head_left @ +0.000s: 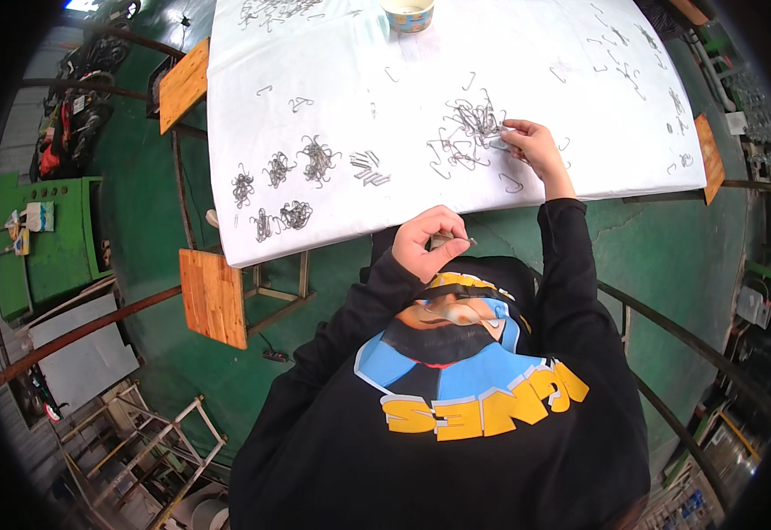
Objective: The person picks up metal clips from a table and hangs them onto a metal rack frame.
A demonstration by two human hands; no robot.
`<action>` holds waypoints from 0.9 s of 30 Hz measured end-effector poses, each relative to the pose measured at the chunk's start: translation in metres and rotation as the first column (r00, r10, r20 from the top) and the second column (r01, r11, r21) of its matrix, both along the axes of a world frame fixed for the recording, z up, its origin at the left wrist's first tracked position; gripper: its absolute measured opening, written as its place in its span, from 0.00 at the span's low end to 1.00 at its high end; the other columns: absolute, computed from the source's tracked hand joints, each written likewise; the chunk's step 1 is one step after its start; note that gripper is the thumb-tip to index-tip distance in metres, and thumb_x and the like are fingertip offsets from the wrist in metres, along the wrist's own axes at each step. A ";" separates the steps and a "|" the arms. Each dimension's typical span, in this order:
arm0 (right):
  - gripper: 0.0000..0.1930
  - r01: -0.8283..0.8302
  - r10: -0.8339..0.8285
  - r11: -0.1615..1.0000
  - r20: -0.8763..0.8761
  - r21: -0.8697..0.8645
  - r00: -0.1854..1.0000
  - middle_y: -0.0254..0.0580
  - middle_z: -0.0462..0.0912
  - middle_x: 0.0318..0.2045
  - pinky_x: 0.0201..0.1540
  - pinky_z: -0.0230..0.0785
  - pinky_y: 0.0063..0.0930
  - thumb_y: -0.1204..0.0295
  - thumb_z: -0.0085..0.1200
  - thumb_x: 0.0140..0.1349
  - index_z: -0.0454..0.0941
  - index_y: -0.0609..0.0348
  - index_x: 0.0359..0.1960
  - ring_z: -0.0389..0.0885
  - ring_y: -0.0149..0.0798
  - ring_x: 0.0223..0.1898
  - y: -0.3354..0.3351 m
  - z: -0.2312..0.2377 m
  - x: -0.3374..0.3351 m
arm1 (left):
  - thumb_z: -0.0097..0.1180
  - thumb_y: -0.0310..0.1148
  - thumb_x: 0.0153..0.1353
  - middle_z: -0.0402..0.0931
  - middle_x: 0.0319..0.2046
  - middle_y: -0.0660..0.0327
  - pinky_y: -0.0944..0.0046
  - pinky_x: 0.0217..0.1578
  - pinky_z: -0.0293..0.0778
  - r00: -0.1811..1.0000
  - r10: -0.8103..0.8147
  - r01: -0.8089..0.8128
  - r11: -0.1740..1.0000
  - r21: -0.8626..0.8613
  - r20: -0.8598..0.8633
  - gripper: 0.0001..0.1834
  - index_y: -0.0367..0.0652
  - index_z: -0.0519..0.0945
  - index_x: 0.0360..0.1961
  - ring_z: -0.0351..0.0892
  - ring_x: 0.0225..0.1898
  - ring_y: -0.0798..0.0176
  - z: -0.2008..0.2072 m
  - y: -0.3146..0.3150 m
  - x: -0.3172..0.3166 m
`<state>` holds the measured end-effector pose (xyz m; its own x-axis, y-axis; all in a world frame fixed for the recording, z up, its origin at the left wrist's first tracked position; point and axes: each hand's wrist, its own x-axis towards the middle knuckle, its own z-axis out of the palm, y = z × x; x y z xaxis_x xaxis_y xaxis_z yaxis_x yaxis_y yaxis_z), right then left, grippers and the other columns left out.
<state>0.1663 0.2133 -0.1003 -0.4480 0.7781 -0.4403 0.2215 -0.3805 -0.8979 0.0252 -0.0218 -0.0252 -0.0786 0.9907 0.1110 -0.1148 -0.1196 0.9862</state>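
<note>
A loose pile of dark, bent wire hooks (474,119) lies on the white-covered table in front of me. My right hand (534,152) is at the pile's right edge, with thumb and fingers pinched around a wire hook there. Single hooks (511,184) lie just below that hand. My left hand (434,242) is at the table's near edge, in front of my body. Its fingers are curled and meet the thumb in a pinch; something small shows at the fingertips, too small to name.
Several smaller clumps of hooks (318,161) and a group of short straight pieces (369,168) lie on the left of the white tablecloth (315,221). A patterned bowl (408,14) stands at the far side. Wooden stools (214,297) flank the table.
</note>
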 end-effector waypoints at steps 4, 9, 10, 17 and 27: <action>0.17 0.097 -0.116 0.987 -0.149 -0.131 0.982 0.34 0.76 0.26 0.25 0.63 0.15 0.76 0.55 0.49 0.72 0.68 0.42 0.67 0.23 0.20 -0.013 0.006 0.007 | 0.52 0.22 0.50 0.69 0.29 0.59 0.68 0.39 0.62 1.000 0.000 0.000 1.000 -0.005 0.002 0.03 0.35 0.71 0.26 0.67 0.34 0.66 -0.002 0.001 -0.001; 0.09 -0.137 -0.039 0.946 -0.523 -0.293 0.851 0.34 0.74 0.26 0.24 0.63 0.17 0.77 0.51 0.53 0.73 0.65 0.36 0.66 0.24 0.20 -0.072 0.054 0.000 | 0.50 0.22 0.53 0.67 0.29 0.59 0.69 0.39 0.62 0.997 0.066 -0.068 0.997 0.045 0.048 0.02 0.35 0.71 0.27 0.66 0.34 0.67 -0.006 0.005 -0.003; 0.07 -0.226 -0.014 0.924 -0.618 -0.309 0.786 0.34 0.73 0.25 0.24 0.62 0.17 0.77 0.50 0.54 0.73 0.64 0.34 0.65 0.24 0.20 -0.087 0.068 0.001 | 0.50 0.22 0.53 0.67 0.30 0.59 0.70 0.38 0.62 0.995 0.067 -0.071 0.996 0.050 0.070 0.02 0.35 0.71 0.28 0.66 0.34 0.67 -0.005 0.006 -0.003; 0.01 -0.185 0.037 0.970 -0.660 -0.157 0.751 0.32 0.70 0.30 0.25 0.56 0.16 0.78 0.49 0.55 0.72 0.62 0.27 0.63 0.23 0.24 -0.151 0.104 -0.013 | 0.52 0.21 0.51 0.67 0.30 0.59 0.71 0.37 0.64 0.962 0.218 -0.231 0.971 0.062 0.166 0.03 0.34 0.71 0.27 0.66 0.33 0.69 0.012 0.010 0.001; 0.02 -0.074 0.043 0.997 -0.628 -0.024 0.777 0.36 0.68 0.40 0.46 0.56 0.22 0.75 0.51 0.54 0.73 0.59 0.26 0.64 0.27 0.42 -0.156 0.099 -0.021 | 0.49 0.21 0.54 0.66 0.30 0.61 0.72 0.37 0.62 0.943 0.257 -0.265 0.964 0.011 0.211 0.01 0.35 0.70 0.28 0.64 0.34 0.71 0.007 0.010 -0.001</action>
